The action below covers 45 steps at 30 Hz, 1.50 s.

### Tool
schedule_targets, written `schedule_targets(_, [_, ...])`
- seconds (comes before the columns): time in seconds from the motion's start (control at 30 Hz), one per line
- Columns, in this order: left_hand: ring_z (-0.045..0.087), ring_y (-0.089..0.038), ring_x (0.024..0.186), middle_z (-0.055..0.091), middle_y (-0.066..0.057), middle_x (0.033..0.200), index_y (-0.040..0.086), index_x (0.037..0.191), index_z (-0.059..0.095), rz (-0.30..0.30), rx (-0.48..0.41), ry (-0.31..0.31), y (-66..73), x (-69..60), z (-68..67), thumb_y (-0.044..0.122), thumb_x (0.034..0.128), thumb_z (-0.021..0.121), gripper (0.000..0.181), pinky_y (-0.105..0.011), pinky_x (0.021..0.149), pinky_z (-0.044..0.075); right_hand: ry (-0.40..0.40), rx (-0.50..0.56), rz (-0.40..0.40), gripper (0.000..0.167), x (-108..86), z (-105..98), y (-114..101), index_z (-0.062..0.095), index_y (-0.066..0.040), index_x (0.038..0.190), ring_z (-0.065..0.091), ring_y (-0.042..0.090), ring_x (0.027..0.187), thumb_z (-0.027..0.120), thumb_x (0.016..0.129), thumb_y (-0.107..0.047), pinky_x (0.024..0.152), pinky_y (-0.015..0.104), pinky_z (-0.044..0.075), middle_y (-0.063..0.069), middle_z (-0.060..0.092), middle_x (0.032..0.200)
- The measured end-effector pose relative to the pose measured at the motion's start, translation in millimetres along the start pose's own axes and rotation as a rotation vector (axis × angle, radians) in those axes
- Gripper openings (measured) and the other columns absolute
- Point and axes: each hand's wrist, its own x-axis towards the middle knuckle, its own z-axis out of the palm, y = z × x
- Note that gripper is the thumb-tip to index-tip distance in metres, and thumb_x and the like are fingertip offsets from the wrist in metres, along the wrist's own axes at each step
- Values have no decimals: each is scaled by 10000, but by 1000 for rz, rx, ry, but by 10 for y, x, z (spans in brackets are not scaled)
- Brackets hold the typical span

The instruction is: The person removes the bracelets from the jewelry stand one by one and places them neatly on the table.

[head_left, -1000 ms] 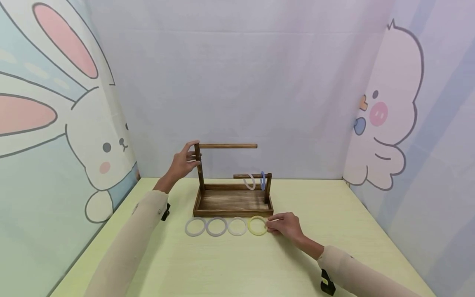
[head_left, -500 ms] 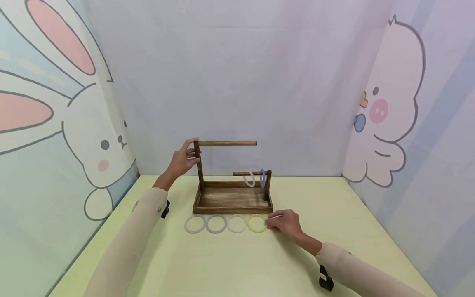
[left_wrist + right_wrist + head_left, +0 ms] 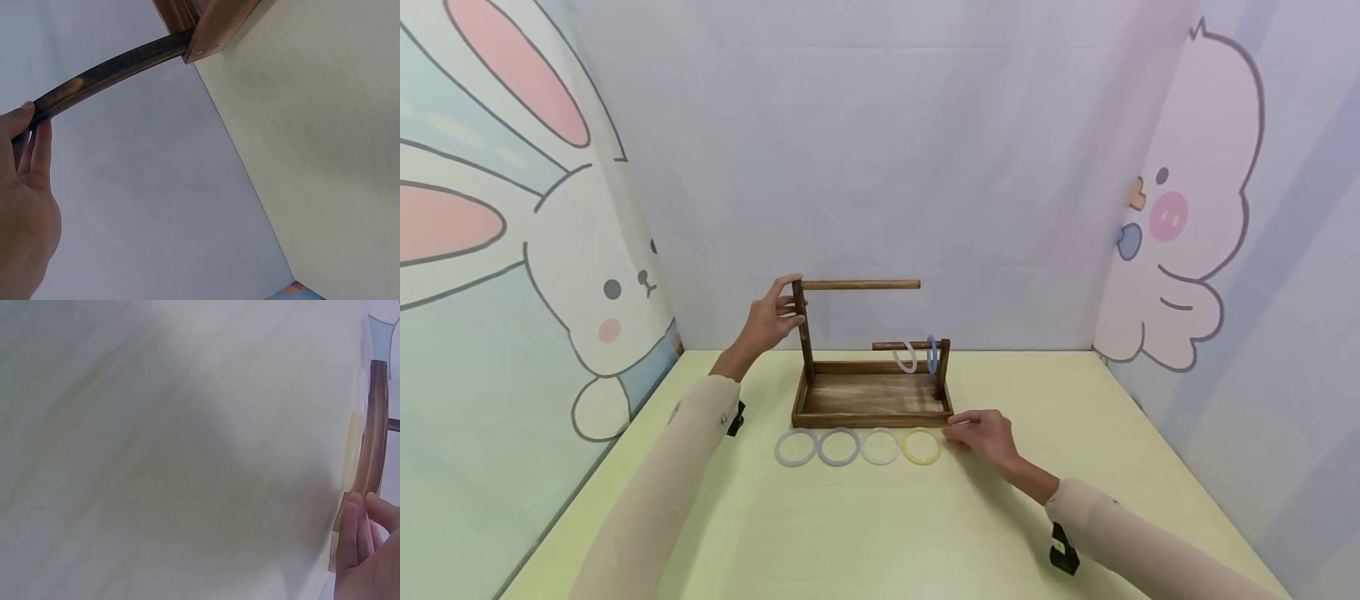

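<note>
The left hand (image 3: 767,325) is clamped on the top of the tall post (image 3: 806,342) of a wooden display rack (image 3: 872,420), thumb and fingers on opposite sides; the upper rod (image 3: 861,285) runs rightward from it. The right hand (image 3: 988,440) has thumb and fingertips close together, touching the rack's near-right tray corner; whether they pinch it, I cannot tell. Just left of those fingertips lies the yellow ring (image 3: 921,462), then, farther left in a row, a whitish ring (image 3: 880,463) and two greyish-lavender rings (image 3: 839,464). Above the right hand, a blue ring (image 3: 932,368) and a white ring (image 3: 913,362) hang on the lower rod (image 3: 882,346). Half a second ago the right fingertips were at the yellow ring's edge; now they are clear of it, while the left hand's grip is unchanged.
</note>
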Motion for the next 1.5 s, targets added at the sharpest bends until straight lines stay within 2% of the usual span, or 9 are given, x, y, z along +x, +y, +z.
schedule_targets(0.13, [689,-395,1178,699,-231,1278,264,1588,355,4,7,2,-22,-7,6,-92,923,732,843,-508,946,600,-30,74,-46,277,31,-17,-80,775,68,1099,787,300,829,843,881,-91,721,335,660,164,790,920])
schedule_targets(0.23, [692,-389,1174,702,-226,1275,270,1584,358,7,7,4,-31,-12,8,-88,922,735,842,-504,945,602,-18,48,-80,321,63,-5,-148,762,59,1157,787,260,860,835,896,-113,742,297,651,148,794,971])
schedule_targets(0.43, [693,-393,1171,704,-232,1268,273,1580,367,17,-3,7,-37,-17,1,-89,922,735,837,-508,943,603,40,19,-124,297,173,86,-251,787,-1,1150,783,199,893,851,882,-112,734,238,633,115,797,1002])
schedule_targets(0.67, [687,-401,1178,701,-237,1270,257,1588,359,17,-7,2,-51,-24,-3,-99,919,732,845,-507,950,599,66,39,-184,284,262,210,-356,785,-7,1156,774,270,974,838,883,-60,777,229,631,148,788,1035])
schedule_targets(0.8, [686,-403,1179,700,-237,1272,261,1586,362,6,-4,4,-41,-28,-7,-98,917,735,846,-507,949,598,87,35,-188,303,308,281,-396,781,-12,1173,768,278,1001,842,889,-94,808,251,632,142,787,1052])
schedule_targets(0.97, [684,-400,1184,699,-236,1275,260,1579,374,-2,-20,1,-14,-25,-16,-101,918,730,833,-501,952,599,86,79,-171,336,351,347,-441,764,-9,1211,756,291,1043,836,899,-112,841,276,631,155,777,1095])
schedule_targets(1.5, [674,-415,1196,687,-259,1282,251,1587,365,10,-46,3,15,-6,8,-124,921,713,841,-498,953,598,138,101,-189,341,432,465,-457,752,19,1218,749,325,1050,826,902,-83,830,270,631,196,764,1105])
